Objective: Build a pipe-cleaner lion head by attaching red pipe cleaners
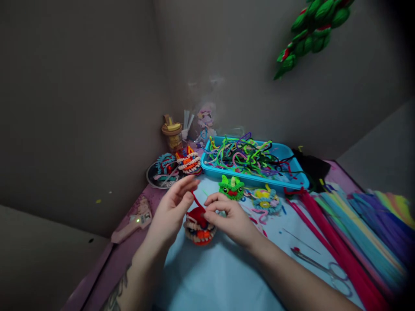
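Tattooed left forearm (pixel 138 268) and right forearm (pixel 285 268) nearest camera, both reaching over blue-covered counter (pixel 207 280). Right hand (pixel 228 216): thumb and index pressed together, seemingly pinching red chenille stem (pixel 197 201). Left hand (pixel 171 205): fingers curved, thumb apart, at stem's upper end; can't tell if gripping. Best handling, as judged: short pinch near the base, light tension from the other side, gentle bends so the fuzz isn't crushed. Red-and-cream chenille creature head (pixel 200 235) sits just below and between both sets of fingers; right fingertips at its top edge, contact unclear. Scissors (pixel 316 260) well right of the fingers.
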